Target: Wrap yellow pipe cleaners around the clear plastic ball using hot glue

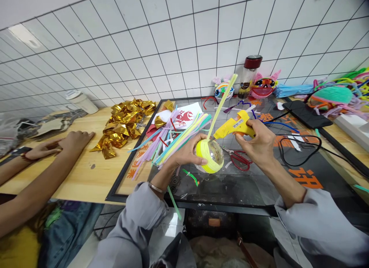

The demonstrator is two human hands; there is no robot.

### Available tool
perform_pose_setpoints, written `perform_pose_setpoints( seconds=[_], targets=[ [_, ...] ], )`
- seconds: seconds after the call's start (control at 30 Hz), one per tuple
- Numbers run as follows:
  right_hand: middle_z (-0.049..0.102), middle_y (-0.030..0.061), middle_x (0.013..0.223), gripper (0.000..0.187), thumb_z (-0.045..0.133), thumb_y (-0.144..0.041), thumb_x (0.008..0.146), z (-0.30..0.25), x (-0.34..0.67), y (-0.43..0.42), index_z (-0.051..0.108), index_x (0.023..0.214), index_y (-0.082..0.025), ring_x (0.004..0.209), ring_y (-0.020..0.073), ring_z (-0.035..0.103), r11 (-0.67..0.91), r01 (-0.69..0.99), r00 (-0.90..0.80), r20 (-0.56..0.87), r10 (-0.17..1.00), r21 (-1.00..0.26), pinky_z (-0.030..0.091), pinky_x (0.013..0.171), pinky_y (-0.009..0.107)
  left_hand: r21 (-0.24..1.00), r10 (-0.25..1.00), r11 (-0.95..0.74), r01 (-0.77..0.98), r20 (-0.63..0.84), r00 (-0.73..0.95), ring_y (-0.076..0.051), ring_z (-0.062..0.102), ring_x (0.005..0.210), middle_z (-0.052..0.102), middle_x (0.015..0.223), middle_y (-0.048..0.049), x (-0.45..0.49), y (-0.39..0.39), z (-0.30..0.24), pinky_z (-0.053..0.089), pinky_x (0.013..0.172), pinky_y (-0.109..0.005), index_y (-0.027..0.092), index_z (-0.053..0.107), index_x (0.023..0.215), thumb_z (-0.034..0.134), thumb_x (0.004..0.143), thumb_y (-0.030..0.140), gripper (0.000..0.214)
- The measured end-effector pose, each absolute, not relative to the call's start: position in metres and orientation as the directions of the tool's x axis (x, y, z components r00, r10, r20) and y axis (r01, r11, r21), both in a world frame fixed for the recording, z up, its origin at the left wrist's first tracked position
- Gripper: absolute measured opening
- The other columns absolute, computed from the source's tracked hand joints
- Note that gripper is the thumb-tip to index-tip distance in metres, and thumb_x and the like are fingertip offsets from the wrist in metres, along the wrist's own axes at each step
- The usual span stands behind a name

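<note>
1. Head view, at the left hand point(190, 152): curled round a clear, rounded container point(218, 152), with fingers bent in only as far as its width and thumb pressed along its near side. Held up over the dark tabletop point(227, 188), close to the middle of the view.

2. On the container: shiny and see-through towards the right, wrapped farther left in a bright yellow winding point(204, 154), laid in close, side-by-side turns.

3. Above the winding: a pale yellow strip point(221, 107), long and nearly straight, slanting up to the right with a free top end.

4. At the right hand point(259, 137): closed round the handle of a yellow glue gun point(234, 125), with fingers bent well in. Pointed left, nozzle just beside the foot of the strip; too small there to tell touching from a narrow gap.

5. Around the hands: red-handled scissors point(240, 159) lying behind the container, and pastel stems point(181, 139) heaped to the left.

6. Against the tiled wall: a bottle with a dark red cap point(248, 77) beside a pink figure point(263, 86).

7. Farther left, on pale wood: crinkled gold foil point(129, 122), near another person's hands point(75, 141).
</note>
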State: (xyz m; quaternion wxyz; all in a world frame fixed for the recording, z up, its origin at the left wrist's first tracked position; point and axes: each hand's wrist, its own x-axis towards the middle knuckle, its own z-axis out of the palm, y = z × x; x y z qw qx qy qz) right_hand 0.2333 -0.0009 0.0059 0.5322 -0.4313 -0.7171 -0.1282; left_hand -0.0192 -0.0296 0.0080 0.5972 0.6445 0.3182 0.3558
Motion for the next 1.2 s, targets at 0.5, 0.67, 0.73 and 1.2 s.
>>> perform_pose_setpoints(
  seconds=[0.5,0.67,0.73,1.2],
  targets=[
    [0.068,0.0022,0.076,0.015,0.062,-0.03,0.077,0.015,0.2369,-0.0045,0.059,0.089,-0.023,0.061,0.0176,0.06,0.682,0.678,-0.157,0.852,0.499,-0.275,0.046,0.057,0.031,0.994,0.829,-0.109,-0.011,0.098,0.551,-0.018,0.056,0.087,0.058,0.103,-0.0033,-0.0201,-0.0262,0.0026,0.045,0.075,-0.026,0.018,0.053,0.115,0.092,0.049,0.044,0.081],
    [0.069,0.003,0.078,0.013,0.063,-0.026,0.076,0.012,0.2363,-0.0018,0.059,0.088,-0.023,0.064,0.0192,0.063,0.656,0.702,-0.089,0.88,0.467,-0.277,0.048,0.058,0.031,0.993,0.829,-0.114,-0.017,0.105,0.549,-0.019,0.057,0.091,0.058,0.105,-0.0041,-0.0209,-0.0253,0.001,0.046,0.079,-0.027,0.018,0.053,0.115,0.092,0.049,0.043,0.081],
    [0.07,0.0032,0.078,0.014,0.063,-0.026,0.076,0.0101,0.236,-0.0012,0.059,0.089,-0.024,0.066,0.02,0.064,0.631,0.722,-0.071,0.876,0.476,-0.284,0.049,0.059,0.032,0.994,0.826,-0.108,-0.024,0.103,0.554,-0.02,0.057,0.092,0.059,0.107,-0.0047,-0.0209,-0.0253,0.0009,0.047,0.079,-0.028,0.018,0.053,0.115,0.092,0.048,0.044,0.082],
    [0.069,0.0039,0.081,0.015,0.064,-0.026,0.078,0.0072,0.2359,-0.002,0.057,0.092,-0.024,0.072,0.0209,0.066,0.605,0.746,-0.082,0.863,0.498,-0.278,0.051,0.062,0.032,0.994,0.815,-0.098,-0.038,0.102,0.57,-0.021,0.059,0.095,0.06,0.109,-0.0059,-0.0205,-0.0252,-0.0001,0.048,0.082,-0.029,0.019,0.051,0.116,0.093,0.049,0.044,0.083]
  ],
)
